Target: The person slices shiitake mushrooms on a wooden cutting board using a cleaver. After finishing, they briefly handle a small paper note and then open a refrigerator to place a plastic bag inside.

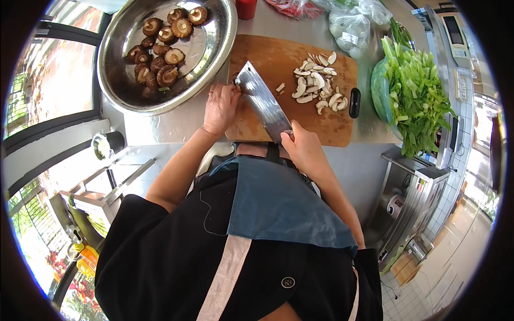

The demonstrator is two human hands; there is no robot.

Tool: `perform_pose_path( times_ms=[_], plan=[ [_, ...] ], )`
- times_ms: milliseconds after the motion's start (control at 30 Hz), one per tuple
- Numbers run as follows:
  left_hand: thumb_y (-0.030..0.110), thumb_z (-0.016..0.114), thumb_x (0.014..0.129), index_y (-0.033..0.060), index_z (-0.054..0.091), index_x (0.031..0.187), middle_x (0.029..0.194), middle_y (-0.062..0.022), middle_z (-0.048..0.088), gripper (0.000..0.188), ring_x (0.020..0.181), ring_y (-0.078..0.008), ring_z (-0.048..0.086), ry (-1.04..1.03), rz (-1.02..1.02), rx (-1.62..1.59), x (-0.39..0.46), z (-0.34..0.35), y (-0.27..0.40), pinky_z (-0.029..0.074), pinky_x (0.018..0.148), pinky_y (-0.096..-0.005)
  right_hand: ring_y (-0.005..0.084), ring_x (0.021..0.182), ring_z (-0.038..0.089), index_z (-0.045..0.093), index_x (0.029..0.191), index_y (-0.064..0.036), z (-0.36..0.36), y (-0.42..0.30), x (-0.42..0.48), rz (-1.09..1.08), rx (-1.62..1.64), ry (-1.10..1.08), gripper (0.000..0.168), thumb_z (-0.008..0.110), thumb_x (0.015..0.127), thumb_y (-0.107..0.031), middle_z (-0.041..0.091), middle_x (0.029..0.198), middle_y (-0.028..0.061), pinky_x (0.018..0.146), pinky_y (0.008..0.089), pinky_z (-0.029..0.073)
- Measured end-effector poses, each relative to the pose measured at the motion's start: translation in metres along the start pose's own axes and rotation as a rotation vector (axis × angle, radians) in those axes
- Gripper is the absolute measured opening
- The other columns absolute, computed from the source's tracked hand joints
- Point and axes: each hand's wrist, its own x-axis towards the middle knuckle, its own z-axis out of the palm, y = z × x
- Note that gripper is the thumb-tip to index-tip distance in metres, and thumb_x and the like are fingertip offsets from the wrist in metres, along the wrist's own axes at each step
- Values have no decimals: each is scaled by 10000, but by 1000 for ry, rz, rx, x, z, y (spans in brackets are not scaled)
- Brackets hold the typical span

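My right hand (304,145) grips a wide-bladed cleaver (263,100) at its handle end, and the blade slants up to the left across a wooden cutting board (261,48). At the board's left edge, the bent fingers of my left hand (221,107) pinch a small dark shiitake mushroom (235,79), mostly hidden by the fingers and blade. Pale mushroom slices (317,82) lie in a loose pile on the board's right half. A few small trimmings (280,87) sit between blade and pile. Whole brown shiitake mushrooms (166,34) rest in a large steel basin (168,108) at upper left.
Chopped leafy greens (417,92) heap over a green bowl (379,88) right of the board. Behind it lie plastic bags of produce (349,32) and a red container (245,9). The steel counter's (160,130) front edge runs close to my body.
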Motion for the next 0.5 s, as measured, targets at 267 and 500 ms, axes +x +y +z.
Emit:
perform_pose_path(
  times_ms=[267,500],
  plan=[
    [124,655,833,11,563,934,836,-145,593,178,805,-338,563,34,-204,-57,-7,7,10,460,727,-429,432,743,606,490,933,31,6,4,0,-16,-164,42,268,548,898,-228,632,778,247,642,475,452],
    [133,668,831,29,589,942,813,-129,593,171,739,-259,585,-247,-409,-250,10,-11,60,478,692,-373,418,744,618,518,960,-15,-3,23,16,-133,-114,173,215,539,897,-220,650,784,214,657,521,467]
  ],
)
